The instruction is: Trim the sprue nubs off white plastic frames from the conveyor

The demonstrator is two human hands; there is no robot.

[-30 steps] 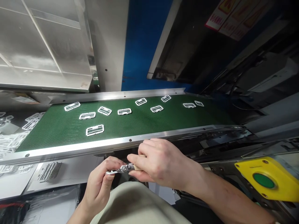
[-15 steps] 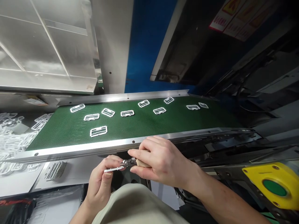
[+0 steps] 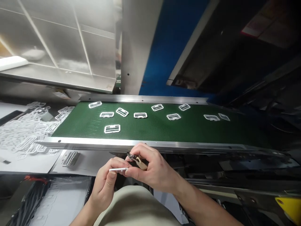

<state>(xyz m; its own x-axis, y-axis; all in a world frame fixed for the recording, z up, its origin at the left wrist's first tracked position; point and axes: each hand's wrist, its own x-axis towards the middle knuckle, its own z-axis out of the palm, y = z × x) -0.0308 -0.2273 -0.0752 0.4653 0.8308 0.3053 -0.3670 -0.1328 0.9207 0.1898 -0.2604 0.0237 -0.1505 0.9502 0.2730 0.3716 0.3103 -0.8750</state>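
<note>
My left hand (image 3: 107,182) pinches a thin white plastic frame (image 3: 118,169), seen nearly edge-on, between thumb and fingers. Close against it on the right, my right hand (image 3: 152,166) is closed around a pair of small metal nippers with tan handles (image 3: 139,161). The nippers' jaws point up and left, above the frame and apart from it. My right thumb and fingertips touch the frame's right end. Both hands are just in front of the near rail of a green conveyor belt (image 3: 150,133). Several similar white frames (image 3: 112,129) lie scattered on that belt.
A large heap of white frames (image 3: 23,131) lies left of the belt's end, with a metal-topped bottle (image 3: 44,114) among it. A small stack of frames (image 3: 70,158) is on white paper nearby. Metal rails (image 3: 94,142) edge the belt. A yellow control box (image 3: 290,207) is at lower right.
The nippers' jaws have come away from the frame and turned upward in my right hand, whose fingertips now touch the frame. The view has shifted left.
</note>
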